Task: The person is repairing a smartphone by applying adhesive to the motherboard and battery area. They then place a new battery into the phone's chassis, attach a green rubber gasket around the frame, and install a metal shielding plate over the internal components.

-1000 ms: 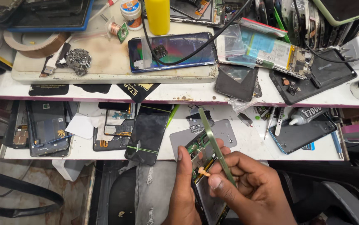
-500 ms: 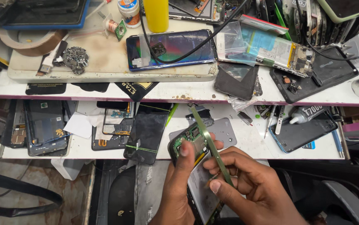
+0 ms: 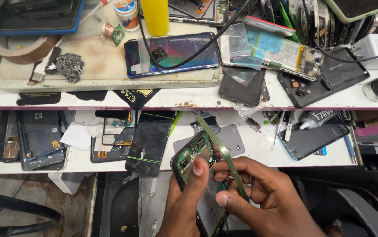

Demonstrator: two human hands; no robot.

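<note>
Left hand (image 3: 184, 197) gripping opened phone (image 3: 195, 164) by edges, green board exposed, low centre, in front of lower shelf (image 3: 259, 158). Right hand (image 3: 259, 197) pinching thin olive frame strip (image 3: 224, 153), lifting off. Phone seeming light, fragile; strip bending easily. Better holding rims only.

Bright, even, sharp; slight edge distortion.

Phone parts (image 3: 149, 142) crowd the shelf (image 3: 259, 151) ahead.
</note>
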